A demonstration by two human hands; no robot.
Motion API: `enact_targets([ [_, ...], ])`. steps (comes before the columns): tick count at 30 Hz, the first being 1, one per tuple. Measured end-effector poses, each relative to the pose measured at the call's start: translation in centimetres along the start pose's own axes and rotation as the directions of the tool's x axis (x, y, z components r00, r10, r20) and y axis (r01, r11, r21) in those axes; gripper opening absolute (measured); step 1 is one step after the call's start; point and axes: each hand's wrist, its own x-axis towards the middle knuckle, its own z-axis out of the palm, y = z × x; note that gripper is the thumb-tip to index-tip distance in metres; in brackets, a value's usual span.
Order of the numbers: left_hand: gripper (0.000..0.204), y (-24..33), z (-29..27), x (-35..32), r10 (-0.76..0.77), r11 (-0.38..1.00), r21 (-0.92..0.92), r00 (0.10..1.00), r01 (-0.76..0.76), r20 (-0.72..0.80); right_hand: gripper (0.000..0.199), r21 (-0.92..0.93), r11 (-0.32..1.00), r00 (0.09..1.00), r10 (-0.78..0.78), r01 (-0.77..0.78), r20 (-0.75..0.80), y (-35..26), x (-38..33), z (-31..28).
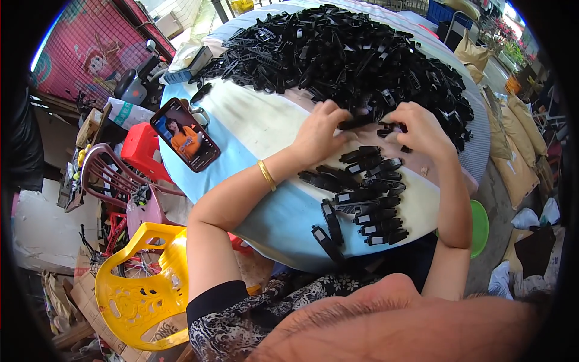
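Note:
A large heap of small black plastic parts covers the far side of the table. At its near edge my left hand is bent, its fingers and thumb closed around the end of a black plastic part. To the right of it, my right hand pinches another small black plastic part between thumb and fingers. Below my hands lie several black parts in a rough column, most with a light grey patch. Two more long black parts lie at its lower left.
A phone playing a video leans against a mug on the left of the cloth-covered table. A box sits behind it. Yellow, red and pink seats stand left; a green basin and brown sacks are right.

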Motion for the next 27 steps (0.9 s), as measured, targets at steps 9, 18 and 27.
enact_targets([
  [9,0.019,-0.9,0.6,-0.3,0.266,0.92,0.277,0.961,-0.277,0.077,0.022,-0.057,0.996,0.993,0.07,-0.065,0.091,-1.2,0.3,1.3],
  [18,0.017,-0.2,-0.3,-1.5,0.253,0.964,0.037,0.956,-0.262,0.148,0.029,0.561,0.814,0.989,0.109,-0.147,0.101,-1.2,1.0,1.6],
  [27,0.037,0.1,-0.1,-0.8,-0.075,0.995,-0.064,0.991,0.082,0.112,0.029,0.624,0.775,0.992,0.126,-0.103,0.007,-3.5,1.4,3.7],
])
